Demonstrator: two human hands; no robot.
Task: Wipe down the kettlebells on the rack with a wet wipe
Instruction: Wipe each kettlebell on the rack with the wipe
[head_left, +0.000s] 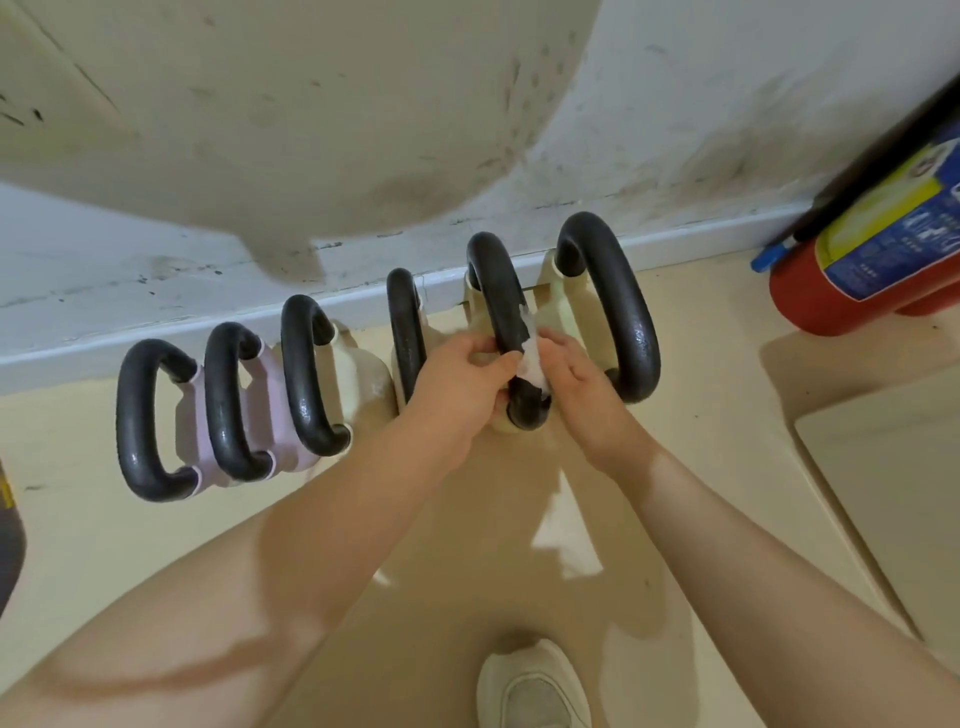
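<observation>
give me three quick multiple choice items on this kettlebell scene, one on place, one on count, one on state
1. Where is the red fire extinguisher?
A. far left of the row
B. right of the row, by the wall
C. between two kettlebells

2. How many black kettlebell handles show?
A. four
B. six
C. eight

3. What is the wet wipe doing?
A. lying on the floor
B. draped over the shoe
C. pressed on a handle by the hands

Answers: 
1 B, it lies at the right edge near the wall. 
2 B, six loops stand in the row. 
3 C, left hand and right hand hold it on the fifth handle from the left.

Head-worn wide-angle view, facing steeply down, close above hands (524, 384), floor-level kettlebells (363, 374)
</observation>
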